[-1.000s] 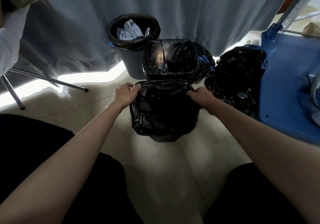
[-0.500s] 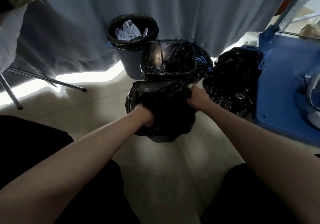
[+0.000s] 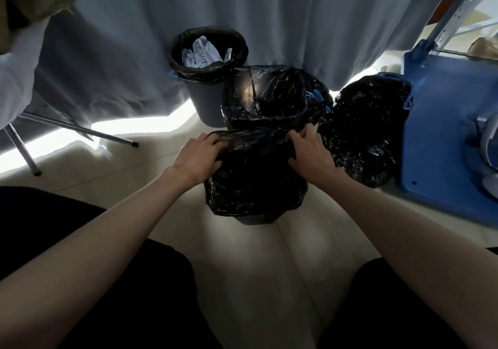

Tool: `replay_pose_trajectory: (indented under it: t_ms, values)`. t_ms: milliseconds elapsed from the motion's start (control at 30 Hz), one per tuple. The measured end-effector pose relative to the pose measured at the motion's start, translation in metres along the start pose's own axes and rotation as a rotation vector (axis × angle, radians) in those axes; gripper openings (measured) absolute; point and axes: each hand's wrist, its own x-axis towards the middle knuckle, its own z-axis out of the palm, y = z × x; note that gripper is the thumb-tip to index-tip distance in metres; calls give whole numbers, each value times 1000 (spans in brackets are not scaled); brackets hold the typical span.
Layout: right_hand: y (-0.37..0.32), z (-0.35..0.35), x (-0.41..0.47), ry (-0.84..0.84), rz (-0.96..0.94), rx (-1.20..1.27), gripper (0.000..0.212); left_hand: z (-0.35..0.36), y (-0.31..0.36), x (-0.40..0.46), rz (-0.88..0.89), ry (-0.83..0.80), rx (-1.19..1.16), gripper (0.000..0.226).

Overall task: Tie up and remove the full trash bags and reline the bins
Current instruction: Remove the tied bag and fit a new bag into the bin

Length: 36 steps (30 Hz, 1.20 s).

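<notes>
nearest bin (image 3: 256,220) almost wholly under its black liner (image 3: 253,179), blue platform (image 3: 444,138) cropped at right edge

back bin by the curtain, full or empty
Not empty: white crumpled paper shows inside the black-lined back bin, just below its rim. How deep the trash goes cannot be told.

Glossy black bin liners (image 3: 256,176) cover grey bins (image 3: 206,106) on a pale cream floor (image 3: 242,281), before a grey-blue curtain (image 3: 269,12); white crumpled paper (image 3: 202,53) fills one bin, beside a bright blue plastic base (image 3: 442,133).
</notes>
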Motion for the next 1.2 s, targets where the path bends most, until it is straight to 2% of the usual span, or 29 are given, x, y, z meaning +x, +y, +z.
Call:
replay_pose_trajectory:
  t_ms: [167, 300, 333, 400, 467, 567, 700, 767, 833, 867, 967, 1067, 1200]
  values:
    - [4, 8, -6, -144, 5, -200, 41, 15, 7, -4, -40, -167, 57, 54]
    - [2, 2, -4, -294, 52, -174, 47, 11, 9, 1, -38, -231, 92, 55]
    - [1, 0, -3, -272, 44, -154, 47, 10, 9, 2, -38, -229, 80, 54]
    - [0, 0, -3, -120, -47, -163, 43, 9, 9, 2, -44, -238, 66, 52]
    - [0, 3, -6, -9, -147, -248, 36, 9, 10, 2, -46, -271, 77, 51]
    - [1, 10, -10, -106, -159, -382, 31, 12, 15, 3, -39, -298, 109, 53]
    - [-10, 1, -3, -247, -95, -432, 36, 12, 22, 6, -63, -329, 164, 56]
    - [-14, -4, -1, -144, -149, -379, 35, 9, 26, 4, -82, -262, 148, 54]
    - [-17, -4, -1, -9, -289, -348, 35, 3, 27, 2, -101, -128, 111, 52]
    - [-18, -1, -1, 2, -366, -346, 36, -1, 27, 2, -95, -72, 108, 51]
    - [-22, 13, -1, -183, -413, -423, 49, -1, 30, 1, 36, -33, 127, 48]
    - [-22, 21, -2, -424, -307, -710, 60, 11, 30, -3, 118, -191, 169, 50]
    - [-28, 16, -5, -501, -276, -882, 59, 18, 26, -4, 79, -297, 216, 57]
